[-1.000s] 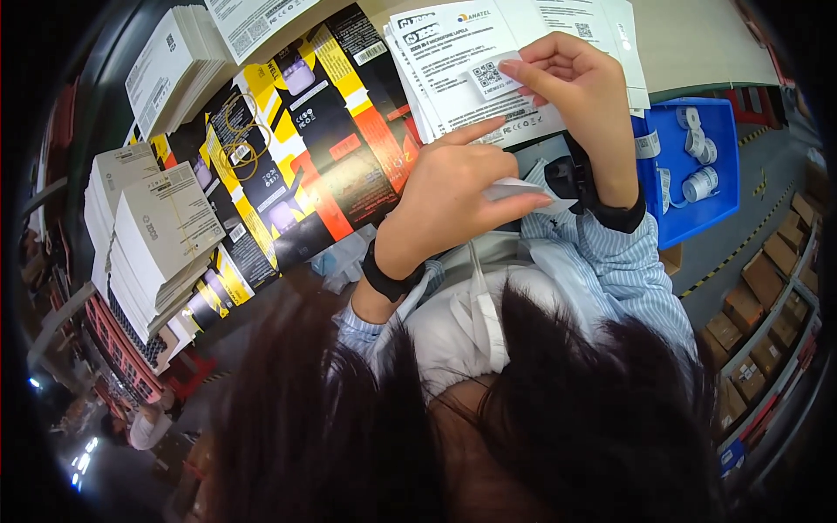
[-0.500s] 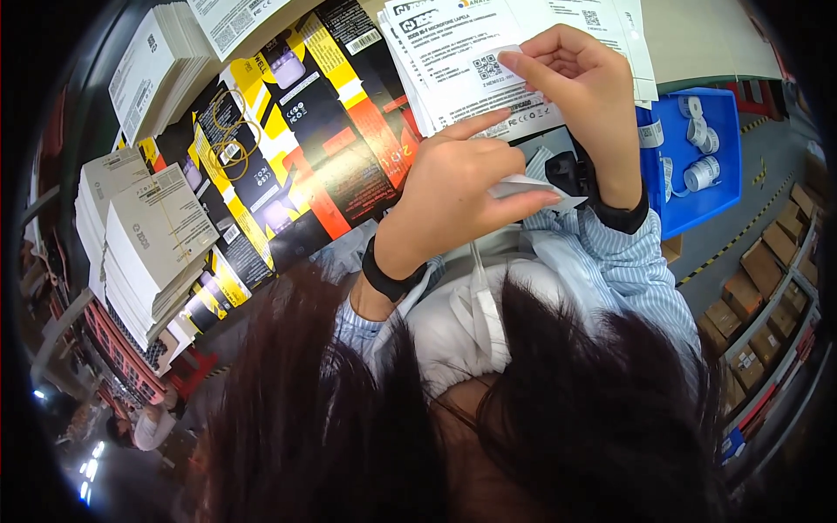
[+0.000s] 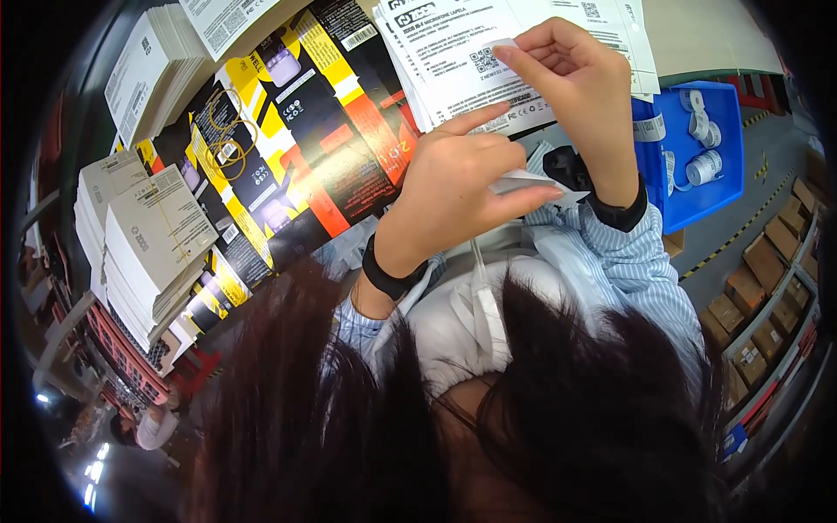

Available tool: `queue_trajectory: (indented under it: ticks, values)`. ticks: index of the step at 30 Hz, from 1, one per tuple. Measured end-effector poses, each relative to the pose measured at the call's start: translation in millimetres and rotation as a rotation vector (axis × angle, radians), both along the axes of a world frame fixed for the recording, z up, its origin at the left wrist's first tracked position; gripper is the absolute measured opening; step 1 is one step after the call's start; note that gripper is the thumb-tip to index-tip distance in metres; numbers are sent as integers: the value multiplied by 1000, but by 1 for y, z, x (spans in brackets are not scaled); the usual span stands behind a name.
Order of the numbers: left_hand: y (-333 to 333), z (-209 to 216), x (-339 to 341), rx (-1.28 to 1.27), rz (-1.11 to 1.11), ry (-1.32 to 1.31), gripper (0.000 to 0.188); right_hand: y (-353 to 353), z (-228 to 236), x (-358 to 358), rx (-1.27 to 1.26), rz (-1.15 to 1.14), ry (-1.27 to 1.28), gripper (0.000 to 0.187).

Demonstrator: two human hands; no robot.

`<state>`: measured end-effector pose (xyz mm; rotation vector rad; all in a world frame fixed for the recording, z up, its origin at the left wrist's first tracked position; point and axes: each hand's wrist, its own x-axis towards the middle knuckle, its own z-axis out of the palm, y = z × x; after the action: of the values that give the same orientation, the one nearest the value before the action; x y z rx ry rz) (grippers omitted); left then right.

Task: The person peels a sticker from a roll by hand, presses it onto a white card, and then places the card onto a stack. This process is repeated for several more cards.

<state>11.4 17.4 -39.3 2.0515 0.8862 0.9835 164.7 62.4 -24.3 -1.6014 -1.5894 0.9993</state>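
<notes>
The right hand (image 3: 580,74) pinches a small white rectangular paper label (image 3: 495,70) over printed white sheets (image 3: 436,77).
Fingers of the left hand (image 3: 462,179) grasp a white paper strip (image 3: 518,180), left of a blue plastic tray (image 3: 731,161).

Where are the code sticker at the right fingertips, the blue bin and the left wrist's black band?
Code sticker (image 3: 485,61): head view, on its printed square.
Blue bin (image 3: 699,206): head view, on its bare inside.
Black band (image 3: 384,277): head view, on its middle.
</notes>
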Motion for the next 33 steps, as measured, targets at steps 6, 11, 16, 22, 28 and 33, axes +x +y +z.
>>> queue_trajectory:
  ticks: [6, 11, 16, 22, 28, 33]
  values:
    - [0, -4, 0, 22, 3, -22, 28, 4, 32, -19, -332, 101, -328, 67]
    - [0, 0, 1, -20, -38, -1, 28, 10, -36, -13, 619, -5, -31, 68]
    - [-1, -1, 0, -18, 2, -14, 28, -2, 0, -21, 678, 12, -558, 72]
    - [1, 2, 1, 11, -30, -14, 27, 8, -10, -5, 638, 41, -441, 66]
    - [2, 12, -17, -144, -134, -97, 29, -1, 3, 13, 633, 254, -411, 48]
    - [-6, 26, -42, -340, -229, -281, 32, -31, 6, 21, 458, 620, -670, 67]
